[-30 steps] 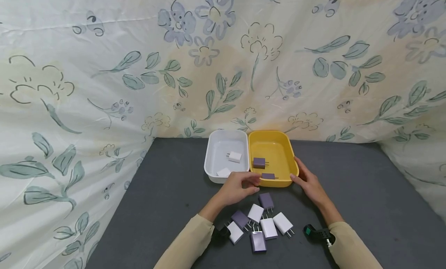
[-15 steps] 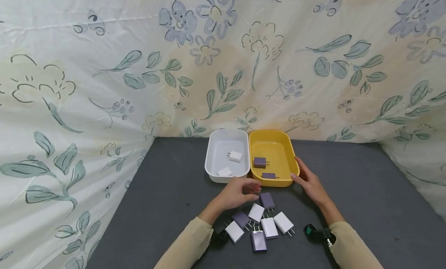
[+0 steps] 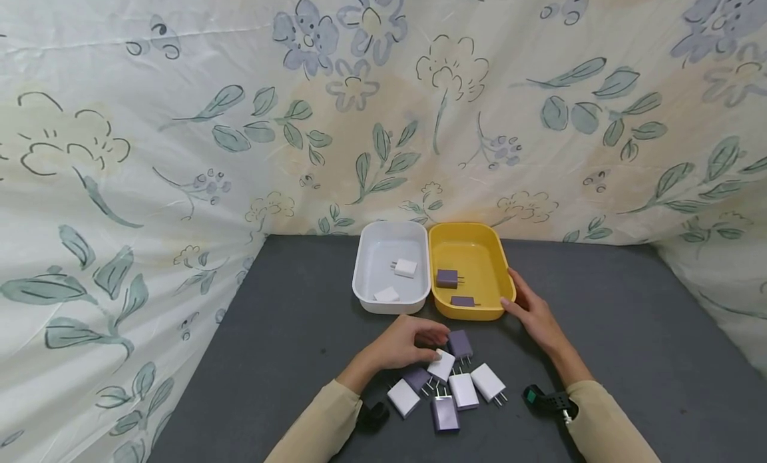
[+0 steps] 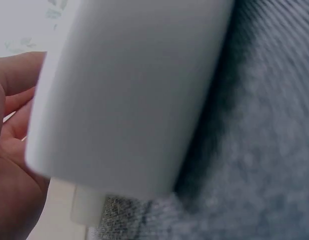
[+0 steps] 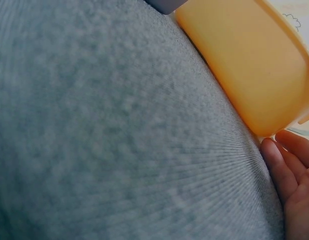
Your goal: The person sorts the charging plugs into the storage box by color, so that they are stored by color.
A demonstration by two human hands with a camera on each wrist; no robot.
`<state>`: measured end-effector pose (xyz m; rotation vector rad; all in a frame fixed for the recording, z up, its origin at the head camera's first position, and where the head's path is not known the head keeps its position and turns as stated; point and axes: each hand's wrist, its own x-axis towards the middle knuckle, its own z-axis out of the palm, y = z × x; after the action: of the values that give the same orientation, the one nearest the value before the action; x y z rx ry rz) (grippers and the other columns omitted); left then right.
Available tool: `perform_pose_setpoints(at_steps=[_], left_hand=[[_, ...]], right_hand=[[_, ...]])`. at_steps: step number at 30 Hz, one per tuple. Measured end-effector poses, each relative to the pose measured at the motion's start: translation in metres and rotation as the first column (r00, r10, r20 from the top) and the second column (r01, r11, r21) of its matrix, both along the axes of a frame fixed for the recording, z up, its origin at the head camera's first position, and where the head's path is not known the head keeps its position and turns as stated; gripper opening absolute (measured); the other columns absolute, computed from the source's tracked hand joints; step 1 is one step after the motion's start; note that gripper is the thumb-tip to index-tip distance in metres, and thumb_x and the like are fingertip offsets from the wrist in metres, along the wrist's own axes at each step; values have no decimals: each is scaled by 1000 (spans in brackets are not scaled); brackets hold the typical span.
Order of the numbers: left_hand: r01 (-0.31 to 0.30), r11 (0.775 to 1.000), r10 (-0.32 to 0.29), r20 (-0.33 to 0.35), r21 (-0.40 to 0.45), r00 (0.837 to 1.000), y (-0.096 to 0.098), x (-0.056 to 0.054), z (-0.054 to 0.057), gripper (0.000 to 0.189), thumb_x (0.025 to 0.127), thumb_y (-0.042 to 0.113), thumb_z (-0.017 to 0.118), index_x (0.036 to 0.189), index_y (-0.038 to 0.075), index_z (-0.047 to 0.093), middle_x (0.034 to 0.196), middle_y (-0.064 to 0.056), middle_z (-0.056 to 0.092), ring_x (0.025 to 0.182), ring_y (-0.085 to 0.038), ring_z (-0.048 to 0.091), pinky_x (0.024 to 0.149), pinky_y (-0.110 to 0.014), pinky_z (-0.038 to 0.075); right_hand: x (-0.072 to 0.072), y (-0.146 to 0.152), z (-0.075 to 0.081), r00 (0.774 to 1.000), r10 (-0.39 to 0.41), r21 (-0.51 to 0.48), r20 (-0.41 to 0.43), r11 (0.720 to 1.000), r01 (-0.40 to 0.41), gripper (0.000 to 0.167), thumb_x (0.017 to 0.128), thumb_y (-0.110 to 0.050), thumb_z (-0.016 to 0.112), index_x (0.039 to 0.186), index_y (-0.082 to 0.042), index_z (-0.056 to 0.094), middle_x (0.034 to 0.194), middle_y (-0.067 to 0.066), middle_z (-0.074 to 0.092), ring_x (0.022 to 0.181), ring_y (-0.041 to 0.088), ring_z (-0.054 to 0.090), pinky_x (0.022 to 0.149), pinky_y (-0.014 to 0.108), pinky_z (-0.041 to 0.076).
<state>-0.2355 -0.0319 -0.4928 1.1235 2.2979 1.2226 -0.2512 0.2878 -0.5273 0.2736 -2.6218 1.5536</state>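
Observation:
My left hand (image 3: 403, 345) is over the pile of wall chargers, fingers loosely bent. Its thumb tip is at a white charger (image 3: 442, 368), and its fingertips are beside a purple charger (image 3: 459, 344). A white charger body (image 4: 129, 100) fills much of the left wrist view, with part of the hand behind it. My right hand (image 3: 535, 314) holds the front right corner of the yellow tray (image 3: 479, 310), thumb at the front rim and fingers along the side. Two purple chargers lie in that tray. A white tray (image 3: 392, 308) beside it holds two white chargers.
More white and purple chargers, such as a white one (image 3: 488, 382) and a shiny purple one (image 3: 445, 414), lie close together, prongs out, on the dark grey tabletop (image 3: 287, 356). A flowered cloth (image 3: 383, 116) hangs behind the trays.
My left hand has moved from the front of the trays down toward the charger pile, its thumb reaching a white charger. My right hand has stayed at the yellow tray.

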Motion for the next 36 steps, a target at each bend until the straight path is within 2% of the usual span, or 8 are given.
perform_pose_setpoints(at_steps=[11,16,19,22,30,32,34,36], left_hand=[[42,999,-40,76,-16,996,-1,3,-6,52,81,4,77,130,7,61,118,-5,71,110,-9,66,92,-13,51],[80,996,-78,86,-28,993,-1,3,-6,56,79,6,79,131,6,60,121,-6,69,115,-9,64,96,-13,49],[113,993,-111,64,-33,992,-1,3,-7,56,79,8,80,132,7,60,123,-5,68,117,-6,62,97,-13,48],[134,990,-133,37,-40,990,-1,2,-8,57,78,10,80,132,9,60,123,-3,67,117,-3,60,98,-12,47],[134,988,-136,-23,-78,990,2,2,-7,56,78,13,82,130,10,62,120,-1,68,115,0,59,97,-10,47],[129,987,-133,-36,-95,990,2,3,-6,57,78,14,82,130,10,62,120,0,68,114,1,59,97,-10,46],[127,985,-134,-56,-115,989,3,3,-5,57,78,16,82,130,10,61,120,0,68,114,1,59,96,-9,46],[125,984,-134,-69,-131,989,4,4,-4,58,78,17,82,131,10,61,120,1,67,114,1,59,96,-9,46]], right_hand=[[0,0,1,1000,-5,4,16,1000,5,70,99,-28,56,156,-31,15,152,19,40,129,32,49,87,2,36],[8,-7,18,1000,-1,-5,29,1000,1,70,99,-24,56,157,-19,17,152,23,38,129,37,49,86,2,36],[15,-12,30,1000,-2,2,31,1000,2,70,100,-23,56,157,-13,17,152,25,38,128,38,48,87,2,35],[16,-13,33,999,-9,12,32,1000,9,70,100,-23,55,157,-12,17,151,25,39,128,38,49,87,2,35],[1,-2,6,1000,-16,16,20,1000,16,71,99,-29,57,157,-31,15,153,18,39,130,33,49,88,2,35],[1,-2,6,1000,-18,24,21,1000,17,71,99,-29,57,157,-31,15,154,18,39,130,33,49,93,8,38],[5,-5,13,1000,-15,25,23,1000,14,71,99,-27,56,157,-25,15,153,20,38,130,35,48,102,23,43],[10,-10,23,999,-18,39,28,999,17,71,100,-25,56,157,-19,16,153,22,38,129,37,49,105,39,44]])
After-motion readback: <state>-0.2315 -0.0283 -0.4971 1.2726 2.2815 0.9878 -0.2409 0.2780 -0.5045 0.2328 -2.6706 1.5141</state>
